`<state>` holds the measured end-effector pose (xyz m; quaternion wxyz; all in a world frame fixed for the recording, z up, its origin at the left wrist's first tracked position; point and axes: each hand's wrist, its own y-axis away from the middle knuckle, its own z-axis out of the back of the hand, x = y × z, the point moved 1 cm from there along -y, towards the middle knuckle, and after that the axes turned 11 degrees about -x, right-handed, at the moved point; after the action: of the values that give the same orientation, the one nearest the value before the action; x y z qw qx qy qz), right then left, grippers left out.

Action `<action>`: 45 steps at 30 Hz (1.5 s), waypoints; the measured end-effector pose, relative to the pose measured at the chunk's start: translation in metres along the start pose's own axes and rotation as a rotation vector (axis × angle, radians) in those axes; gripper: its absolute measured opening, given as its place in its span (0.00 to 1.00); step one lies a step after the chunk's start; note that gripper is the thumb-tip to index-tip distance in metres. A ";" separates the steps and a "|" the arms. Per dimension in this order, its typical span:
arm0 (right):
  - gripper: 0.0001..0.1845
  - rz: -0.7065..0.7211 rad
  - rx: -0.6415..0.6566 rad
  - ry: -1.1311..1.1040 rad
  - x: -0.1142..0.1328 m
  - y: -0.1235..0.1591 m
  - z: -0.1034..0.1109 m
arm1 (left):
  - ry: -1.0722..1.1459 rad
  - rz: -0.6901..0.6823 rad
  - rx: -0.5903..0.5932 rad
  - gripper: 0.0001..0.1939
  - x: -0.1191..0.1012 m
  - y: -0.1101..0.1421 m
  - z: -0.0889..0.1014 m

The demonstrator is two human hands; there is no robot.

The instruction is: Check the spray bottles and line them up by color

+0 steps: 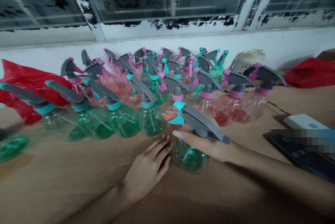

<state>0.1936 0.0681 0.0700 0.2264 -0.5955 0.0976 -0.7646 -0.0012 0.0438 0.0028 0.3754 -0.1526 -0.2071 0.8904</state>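
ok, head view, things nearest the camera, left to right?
Cut-off green bottle at the left edge → left hand resting palm-down on the table → green spray bottle held by the right hand → dark phone.

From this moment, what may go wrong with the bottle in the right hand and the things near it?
The held green bottle might tip or slip, as only the right hand's grip is around its neck; the left hand lies beside it.
It could bump the nearby standing bottle, perhaps disturbing others, because they are crowded together.
The right forearm might nudge the phone close by.
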 end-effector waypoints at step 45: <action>0.25 0.076 -0.091 0.093 0.005 -0.001 0.001 | 0.039 0.078 -0.014 0.22 -0.001 0.002 0.000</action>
<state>0.1930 0.0670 0.0745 0.2233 -0.5648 0.1653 -0.7770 -0.0021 0.0414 0.0020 0.3432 -0.1803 -0.1998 0.8998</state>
